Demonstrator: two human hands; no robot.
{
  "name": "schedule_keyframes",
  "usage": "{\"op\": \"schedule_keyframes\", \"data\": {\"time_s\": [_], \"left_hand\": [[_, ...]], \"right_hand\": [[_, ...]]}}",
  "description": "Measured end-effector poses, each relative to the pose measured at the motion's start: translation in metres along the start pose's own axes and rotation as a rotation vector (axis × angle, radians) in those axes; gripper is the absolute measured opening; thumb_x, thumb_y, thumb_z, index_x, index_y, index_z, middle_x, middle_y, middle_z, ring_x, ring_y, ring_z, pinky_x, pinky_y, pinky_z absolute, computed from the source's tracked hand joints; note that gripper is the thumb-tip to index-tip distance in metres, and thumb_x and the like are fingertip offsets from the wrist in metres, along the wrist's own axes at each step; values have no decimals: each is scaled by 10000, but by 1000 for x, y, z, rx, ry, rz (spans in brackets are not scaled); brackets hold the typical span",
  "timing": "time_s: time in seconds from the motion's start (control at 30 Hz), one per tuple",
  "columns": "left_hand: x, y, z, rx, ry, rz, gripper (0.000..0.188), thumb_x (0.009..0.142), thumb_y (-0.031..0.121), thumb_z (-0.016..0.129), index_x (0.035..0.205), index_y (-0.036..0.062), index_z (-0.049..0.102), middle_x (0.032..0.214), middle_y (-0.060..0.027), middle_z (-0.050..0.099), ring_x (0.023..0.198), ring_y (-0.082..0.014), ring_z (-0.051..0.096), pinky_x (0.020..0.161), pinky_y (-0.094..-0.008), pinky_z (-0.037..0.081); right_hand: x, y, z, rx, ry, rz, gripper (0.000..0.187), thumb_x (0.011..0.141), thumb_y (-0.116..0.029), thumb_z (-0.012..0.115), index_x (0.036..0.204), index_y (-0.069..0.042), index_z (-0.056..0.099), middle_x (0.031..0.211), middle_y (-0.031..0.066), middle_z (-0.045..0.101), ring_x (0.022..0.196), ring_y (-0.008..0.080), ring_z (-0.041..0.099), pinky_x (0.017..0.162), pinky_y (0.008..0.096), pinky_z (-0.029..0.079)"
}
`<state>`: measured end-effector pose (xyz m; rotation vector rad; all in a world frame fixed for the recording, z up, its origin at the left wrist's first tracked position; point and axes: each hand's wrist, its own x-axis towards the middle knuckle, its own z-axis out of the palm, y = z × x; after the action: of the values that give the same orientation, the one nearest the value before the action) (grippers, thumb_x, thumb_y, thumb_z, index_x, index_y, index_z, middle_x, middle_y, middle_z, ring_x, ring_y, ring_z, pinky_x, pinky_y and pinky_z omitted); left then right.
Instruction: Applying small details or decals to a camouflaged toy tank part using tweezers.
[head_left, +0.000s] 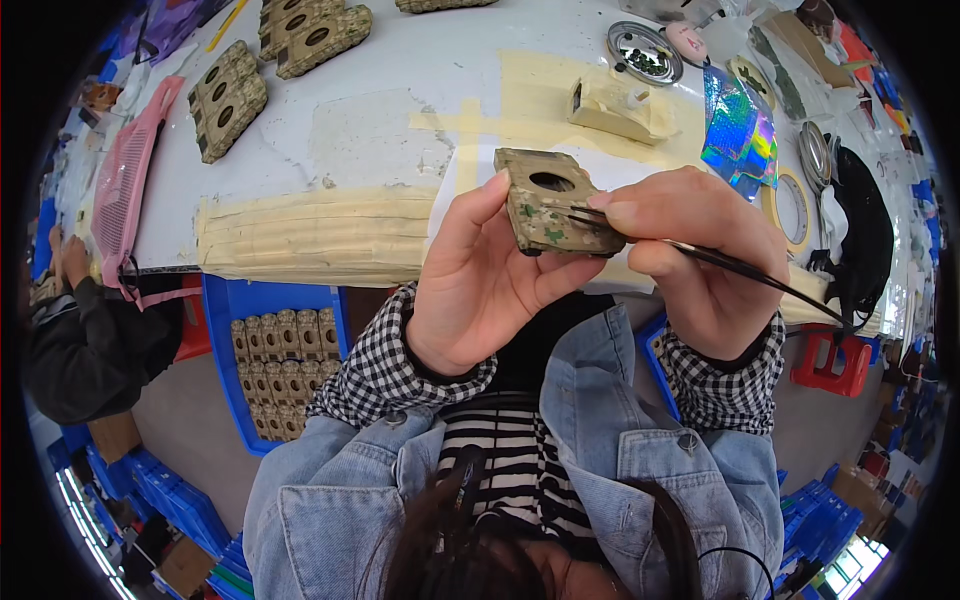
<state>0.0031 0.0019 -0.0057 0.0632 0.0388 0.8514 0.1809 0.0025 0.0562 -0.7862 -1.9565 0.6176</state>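
My left hand (470, 285) grips a camouflage-patterned housing (530, 205) by its sides, raised just above the front edge of the table. The housing is a blocky shell with a dark oval opening in its upper face. Pinched in my right hand (715, 245) is a pair of black tweezers (745, 268). Their tips lie against the housing's patterned face, below the opening. Whether the tips hold some small piece, I cannot tell.
More camouflage housings (228, 100) lie at the far left; others fill a blue crate (215, 335) below the table. Behind my hands are a beige block (615, 112), a metal dish (645, 50), shiny sheets (740, 130) and a tape roll (795, 212). A person (90, 345) sits left.
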Motion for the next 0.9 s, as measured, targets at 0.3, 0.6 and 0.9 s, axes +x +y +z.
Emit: {"op": "schedule_keyframes", "data": {"time_s": [0.3,0.6,0.9], "left_hand": [[1,3,1,-17,37,-31,619,932,354,351,1365,-43,155,1342,-248,311,1138,-394,459,951,-404,456],[9,5,1,-33,6,-34,648,926,354,368,1359,-67,131,1325,-257,327,1120,-376,479,932,-401,473],[9,3,0,-64,-1,-44,645,929,353,358,1358,-68,125,1313,-257,339,1118,-385,477,933,-402,472]], "right_hand": [[-4,8,-13,26,317,51,96,849,-36,575,924,23,558,904,85,584,742,135,564,686,240,455],[18,51,-23,-817,265,7,121,722,-99,686,816,-48,630,711,65,589,710,226,539,629,305,435],[19,56,-21,-767,257,-30,133,687,-73,708,794,-41,637,693,74,587,710,224,545,612,306,430]]}}
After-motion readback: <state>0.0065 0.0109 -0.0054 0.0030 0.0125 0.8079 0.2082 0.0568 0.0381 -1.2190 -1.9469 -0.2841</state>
